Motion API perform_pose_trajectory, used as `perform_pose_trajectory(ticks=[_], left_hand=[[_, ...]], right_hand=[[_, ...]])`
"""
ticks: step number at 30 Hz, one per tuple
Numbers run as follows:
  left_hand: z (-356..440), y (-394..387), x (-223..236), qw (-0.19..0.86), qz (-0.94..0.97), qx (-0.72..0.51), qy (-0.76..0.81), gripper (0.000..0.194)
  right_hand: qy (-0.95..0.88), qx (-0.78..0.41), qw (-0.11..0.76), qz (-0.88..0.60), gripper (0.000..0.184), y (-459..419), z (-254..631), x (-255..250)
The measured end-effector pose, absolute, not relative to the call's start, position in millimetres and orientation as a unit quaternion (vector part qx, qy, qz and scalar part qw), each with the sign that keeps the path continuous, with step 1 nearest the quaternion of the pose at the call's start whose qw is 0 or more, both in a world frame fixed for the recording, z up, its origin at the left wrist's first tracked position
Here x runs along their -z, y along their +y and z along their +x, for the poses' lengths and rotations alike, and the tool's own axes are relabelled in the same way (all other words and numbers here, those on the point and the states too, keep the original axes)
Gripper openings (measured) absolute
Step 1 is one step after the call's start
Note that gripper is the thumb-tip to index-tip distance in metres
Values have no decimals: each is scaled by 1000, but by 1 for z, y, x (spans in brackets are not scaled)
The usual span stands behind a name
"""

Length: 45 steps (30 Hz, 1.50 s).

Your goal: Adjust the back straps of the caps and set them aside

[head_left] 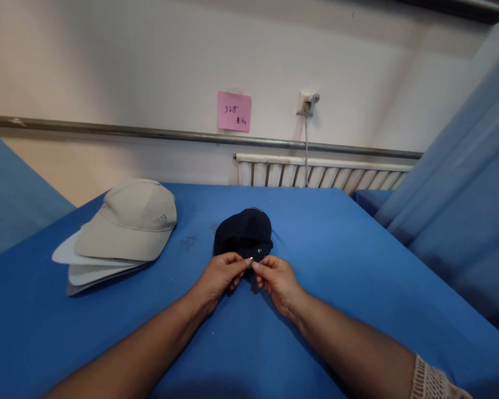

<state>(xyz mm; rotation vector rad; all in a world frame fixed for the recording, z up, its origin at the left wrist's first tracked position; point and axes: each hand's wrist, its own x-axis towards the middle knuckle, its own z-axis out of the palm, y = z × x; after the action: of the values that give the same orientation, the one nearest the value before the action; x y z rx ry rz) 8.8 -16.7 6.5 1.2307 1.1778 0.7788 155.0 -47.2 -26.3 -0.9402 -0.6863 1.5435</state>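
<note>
A dark navy cap (243,227) rests on the blue table in front of me, its opening turned toward me. At its near edge, my left hand (224,274) pinches the cap between thumb and forefinger. My right hand (279,280) pinches the same edge just to the right, the two thumb tips almost touching. A small light spot shows between the thumbs, too small to name. The fingers hide most of the gripped part, which looks like the cap's back strap. A small pale mark sits on the cap's edge above my right thumb.
Several pale caps are stacked at the left, a beige cap (128,219) on top. The blue table (332,244) reaches back to a white radiator (324,173). A metal rail (170,133), a pink note (234,112) and a plugged socket (306,103) are on the wall. Blue curtains (461,183) hang at right.
</note>
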Motion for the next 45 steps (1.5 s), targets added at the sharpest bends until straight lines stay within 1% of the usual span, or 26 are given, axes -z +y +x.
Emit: perform_pose_trajectory(ticks=[7,13,15,17,20,24,28,32,34,40,45], left_hand=[[15,-18,-6,564,537,-361,514,37],[-2,-5,-6,572,565,-317,504,36],[-10,-1,-10,586,570,-310,485,36],[-16,2,-15,600,575,-308,463,38],[-22,3,-21,610,576,-312,446,37],[-27,4,-24,633,575,-296,425,30],[-29,4,-23,633,592,-285,409,27],[-28,4,-23,600,633,-268,410,26],[-27,4,-22,572,659,-262,412,25],[-22,17,-8,397,734,-314,452,24],[-13,30,0,317,763,-341,449,25]], right_hand=[[-306,-619,580,-432,35,-46,150,27],[-324,-648,533,-437,35,-47,154,27],[-350,-628,528,-452,32,-45,157,32],[-384,-568,547,-481,28,-40,160,39],[-461,-430,576,-521,22,-33,164,46],[-587,-257,547,-538,31,-31,165,43],[-667,-150,510,-522,38,-32,162,33],[-708,-79,443,-545,42,-32,163,29],[-726,-57,410,-549,41,-30,168,28],[-770,25,332,-544,34,-22,186,21],[-790,103,293,-528,24,-17,196,13]])
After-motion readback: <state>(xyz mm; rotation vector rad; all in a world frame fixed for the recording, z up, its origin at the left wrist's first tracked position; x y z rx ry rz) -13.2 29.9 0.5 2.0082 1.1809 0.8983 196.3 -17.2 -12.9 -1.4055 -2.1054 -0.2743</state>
